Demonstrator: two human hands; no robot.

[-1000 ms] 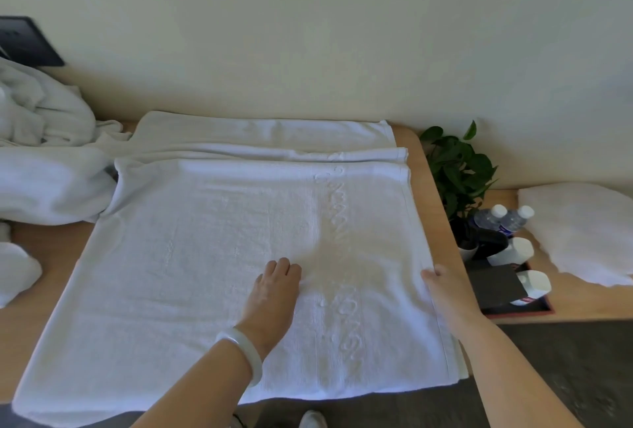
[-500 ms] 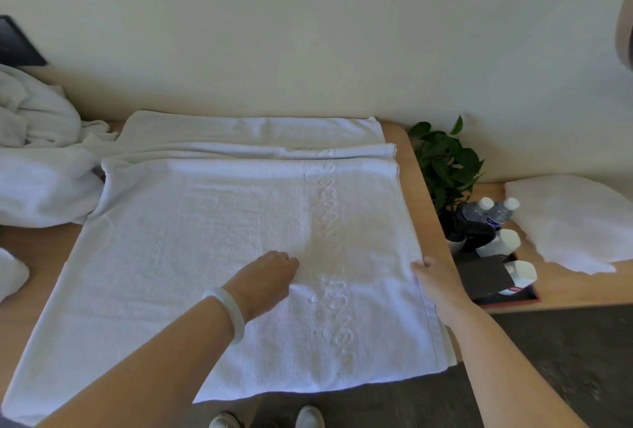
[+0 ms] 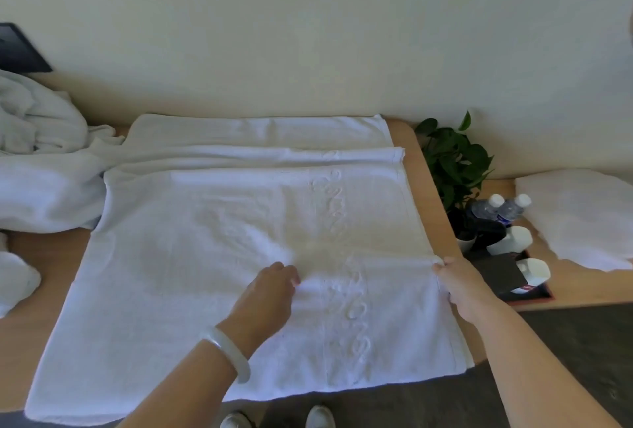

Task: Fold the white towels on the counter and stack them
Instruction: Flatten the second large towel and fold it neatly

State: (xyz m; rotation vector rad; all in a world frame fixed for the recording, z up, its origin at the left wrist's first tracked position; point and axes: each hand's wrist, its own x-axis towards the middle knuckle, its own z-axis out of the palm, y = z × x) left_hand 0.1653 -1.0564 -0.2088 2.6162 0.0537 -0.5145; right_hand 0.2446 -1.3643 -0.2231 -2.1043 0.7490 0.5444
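A large white towel [image 3: 191, 256] with raised lettering lies spread flat on the wooden counter [image 3: 41, 256], its near edge hanging over the front. My left hand [image 3: 267, 294] sits near the towel's middle, fingers curled and pinching the cloth. My right hand [image 3: 459, 282] pinches the towel's right edge, and a crease runs between the two hands. Another flat white towel [image 3: 260, 129] lies behind it, against the wall.
A heap of crumpled white towels [image 3: 37, 153] fills the left end of the counter. To the right stand a potted plant [image 3: 452, 167], two water bottles [image 3: 500, 208], white cups on a dark tray [image 3: 520, 290], and another white cloth [image 3: 579, 215].
My left hand went from lying flat on the towel to curling and pinching the cloth. My right hand closed on the right edge, raising a crease between both hands.
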